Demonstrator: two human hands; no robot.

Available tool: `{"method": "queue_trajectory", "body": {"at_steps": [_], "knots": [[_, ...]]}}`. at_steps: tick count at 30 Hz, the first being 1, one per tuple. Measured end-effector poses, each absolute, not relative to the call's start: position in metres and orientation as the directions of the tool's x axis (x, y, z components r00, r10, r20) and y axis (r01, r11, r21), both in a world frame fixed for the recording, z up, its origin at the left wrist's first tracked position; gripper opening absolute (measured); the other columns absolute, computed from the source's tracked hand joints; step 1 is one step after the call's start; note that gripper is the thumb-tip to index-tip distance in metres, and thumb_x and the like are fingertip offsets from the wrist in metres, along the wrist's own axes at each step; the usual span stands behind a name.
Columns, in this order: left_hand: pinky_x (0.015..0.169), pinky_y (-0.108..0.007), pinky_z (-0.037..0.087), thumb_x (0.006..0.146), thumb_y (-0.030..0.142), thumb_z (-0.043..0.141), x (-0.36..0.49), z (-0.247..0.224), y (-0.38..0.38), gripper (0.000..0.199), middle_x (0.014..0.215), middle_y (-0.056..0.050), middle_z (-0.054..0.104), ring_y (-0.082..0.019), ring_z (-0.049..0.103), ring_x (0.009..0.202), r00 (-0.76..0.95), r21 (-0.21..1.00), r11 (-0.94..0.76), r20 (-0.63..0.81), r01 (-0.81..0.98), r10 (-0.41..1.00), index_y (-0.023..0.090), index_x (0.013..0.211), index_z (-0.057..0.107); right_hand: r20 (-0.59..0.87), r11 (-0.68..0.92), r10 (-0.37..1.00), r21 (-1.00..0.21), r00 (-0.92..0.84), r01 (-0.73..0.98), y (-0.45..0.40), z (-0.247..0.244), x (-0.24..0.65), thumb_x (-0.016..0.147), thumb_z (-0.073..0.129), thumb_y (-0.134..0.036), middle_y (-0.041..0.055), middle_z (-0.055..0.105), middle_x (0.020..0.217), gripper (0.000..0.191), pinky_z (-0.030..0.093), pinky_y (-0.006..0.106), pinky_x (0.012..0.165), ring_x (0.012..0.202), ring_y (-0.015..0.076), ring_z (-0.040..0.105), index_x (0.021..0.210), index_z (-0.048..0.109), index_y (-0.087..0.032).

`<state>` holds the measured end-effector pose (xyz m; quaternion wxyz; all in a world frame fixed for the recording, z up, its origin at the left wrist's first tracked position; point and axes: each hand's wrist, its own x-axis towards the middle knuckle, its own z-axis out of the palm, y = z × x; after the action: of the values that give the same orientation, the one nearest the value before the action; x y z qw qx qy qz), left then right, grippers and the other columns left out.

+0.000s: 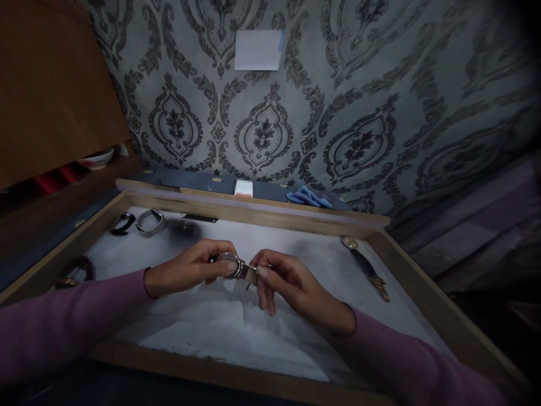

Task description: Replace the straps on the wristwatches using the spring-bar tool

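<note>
Above the middle of a shallow wooden tray (pixel 253 211) with a white lining, both hands hold one wristwatch (pixel 230 264). It has a round silver-rimmed case and a brown strap. My left hand (pixel 195 264) is closed around the case, its thumb lying over the watch face. My right hand (pixel 281 279) pinches the strap (pixel 249 273) close to the case between thumb and fingertips, the other fingers hanging bent below. The far part of the strap is mostly hidden by the fingers.
Inside the tray lie a black-strapped watch (pixel 122 224), a grey band (pixel 151 223), a dark coiled watch (pixel 76 272) and a long dark-strapped watch (pixel 366 268). Behind the rim are a blue cloth (pixel 308 197) and a small white box (pixel 244 188). A patterned wall (pixel 262 129) rises behind.
</note>
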<state>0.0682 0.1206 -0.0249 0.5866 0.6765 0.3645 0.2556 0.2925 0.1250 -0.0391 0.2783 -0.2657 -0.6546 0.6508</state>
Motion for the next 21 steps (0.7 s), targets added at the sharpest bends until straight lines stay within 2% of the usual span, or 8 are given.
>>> {"method": "queue_trajectory", "body": {"at_steps": [3,5,8,11,13,17,21], "knots": [[0.051,-0.023,0.027,0.088,0.045,0.054,0.0678,-0.0258,0.1206,0.030,0.063,0.004,0.043,-0.009,0.036,0.056,0.601,0.974,-0.064,-0.083,0.218,0.795,0.015,0.085,0.058,0.010,0.074,0.734,-0.995,-0.679,0.065,0.1239,-0.0410,0.2941,0.096,0.050,-0.043,-0.0057,0.056,0.048,0.028,0.032,0.016,0.037,0.036,0.0055,0.042,0.083,0.048,-0.018],[0.051,-0.023,0.027,0.089,0.045,0.054,0.0677,-0.0267,0.1205,0.030,0.062,0.004,0.043,-0.009,0.035,0.056,0.601,0.973,-0.066,-0.083,0.223,0.795,0.015,0.085,0.058,0.020,0.129,0.749,-0.985,-0.663,0.116,0.1227,-0.0412,0.2949,0.097,0.049,-0.041,-0.0083,0.051,0.043,0.029,0.029,0.016,0.038,0.034,0.0047,0.036,0.080,0.046,-0.019],[0.051,-0.023,0.027,0.088,0.043,0.055,0.0678,-0.0271,0.1204,0.029,0.065,0.003,0.045,-0.009,0.036,0.057,0.596,0.975,-0.063,-0.077,0.211,0.799,0.015,0.085,0.058,0.054,0.191,0.749,-0.972,-0.660,0.137,0.1214,-0.0410,0.2949,0.099,0.046,-0.038,-0.0107,0.045,0.041,0.027,0.032,0.017,0.043,0.035,0.0045,0.035,0.080,0.046,-0.019],[0.051,-0.023,0.028,0.087,0.044,0.055,0.0680,-0.0271,0.1204,0.029,0.064,0.003,0.045,-0.010,0.037,0.056,0.595,0.973,-0.065,-0.083,0.223,0.800,0.015,0.084,0.058,0.082,0.208,0.747,-0.972,-0.660,0.114,0.1217,-0.0414,0.2948,0.100,0.045,-0.035,-0.0081,0.056,0.054,0.018,0.035,0.019,0.045,0.034,0.0033,0.036,0.094,0.048,-0.018],[0.051,-0.023,0.028,0.088,0.044,0.054,0.0682,-0.0275,0.1203,0.030,0.063,0.003,0.044,-0.010,0.037,0.056,0.594,0.969,-0.068,-0.088,0.236,0.800,0.015,0.084,0.058,0.085,0.225,0.733,-0.967,-0.675,0.123,0.1226,-0.0414,0.2952,0.100,0.043,-0.035,-0.0075,0.057,0.057,0.019,0.036,0.020,0.044,0.034,0.0034,0.037,0.101,0.051,-0.018],[0.051,-0.023,0.029,0.088,0.043,0.054,0.0688,-0.0296,0.1201,0.029,0.065,0.003,0.044,-0.010,0.038,0.057,0.596,0.969,-0.064,-0.092,0.237,0.798,0.014,0.085,0.058,0.056,0.279,0.695,-0.940,-0.717,0.197,0.1235,-0.0399,0.2968,0.101,0.039,-0.037,-0.0096,0.041,0.041,0.033,0.034,0.020,0.043,0.036,0.0057,0.037,0.086,0.060,-0.016],[0.051,-0.024,0.028,0.088,0.045,0.053,0.0692,-0.0309,0.1202,0.031,0.067,0.002,0.045,-0.010,0.037,0.058,0.599,0.971,-0.067,-0.087,0.230,0.796,0.014,0.087,0.058,-0.009,0.210,0.697,-0.953,-0.717,0.216,0.1223,-0.0398,0.2973,0.100,0.038,-0.042,-0.0087,0.045,0.040,0.036,0.033,0.017,0.038,0.033,0.0054,0.037,0.087,0.059,-0.016]]}}
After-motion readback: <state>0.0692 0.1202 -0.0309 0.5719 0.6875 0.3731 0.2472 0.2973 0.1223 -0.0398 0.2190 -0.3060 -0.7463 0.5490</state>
